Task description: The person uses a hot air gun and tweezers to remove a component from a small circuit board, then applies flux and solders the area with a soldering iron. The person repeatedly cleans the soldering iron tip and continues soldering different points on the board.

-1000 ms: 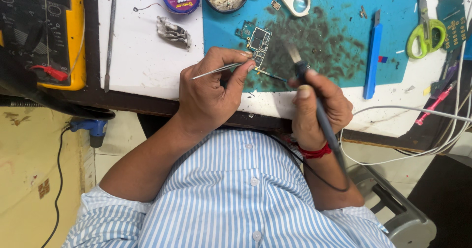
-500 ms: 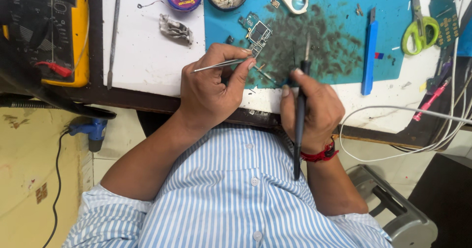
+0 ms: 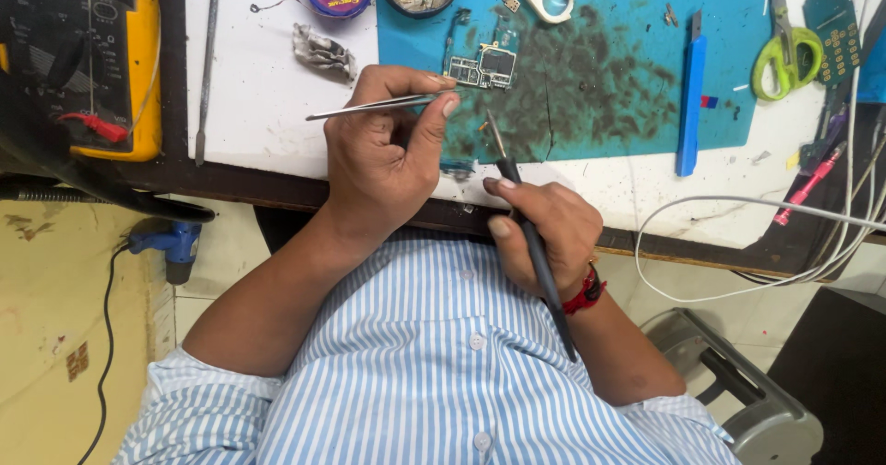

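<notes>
- The person's left hand (image 3: 383,165) has moved up the table (image 3: 258,96) a little since a moment ago, and the thin metal tweezers (image 3: 369,107) now lie almost flat.
- The right hand (image 3: 544,230) has pulled back toward the body. The dark soldering pen (image 3: 531,234) now leans, with its tip just short of the small circuit board (image 3: 484,66), not on it.
- This looks like a short pause between touches on the board.
- The left fingers (image 3: 434,119) are curled tight around the tweezers. The thumb and first finger pinch them near the front end.
- The tweezers' points are hidden behind the fingertips, so what they hold cannot be told.
- The right fingers (image 3: 503,208) are closed around the pen, like holding a pencil.
- The circuit board lies on the blue mat (image 3: 628,22), just past the left fingertips and a bit beyond the pen tip. It touches neither hand.
- Farther from the right fingers lie a blue stick tool (image 3: 688,96) and green scissors (image 3: 784,59).
- A yellow meter (image 3: 138,59) sits well off to the side of the left fingers.
</notes>
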